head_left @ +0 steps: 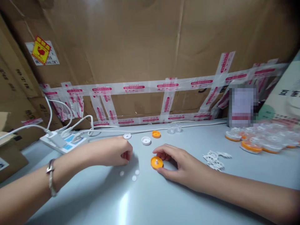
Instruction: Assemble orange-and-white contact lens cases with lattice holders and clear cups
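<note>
My right hand (174,164) grips a shallow orange round cap (154,163) at its rim, between thumb and fingers. A small white peg (157,162) stands in the middle of that cap. My left hand (118,152), wearing a bracelet at the wrist, is closed with its fingers curled down. Whatever it pinches, if anything, is hidden. Just below it, small white discs (134,178) lie on the table. Behind the hands are a white round cap (146,141), another orange cap (156,134) and a flat white ring-like part (127,136).
To the right lie white openwork parts (213,161) and a pile of orange-and-clear round pieces (264,139). Clear round pieces (174,128) sit at the back. A power strip (64,142) with white cables stands at left. A large taped cardboard box (131,47) walls off the back.
</note>
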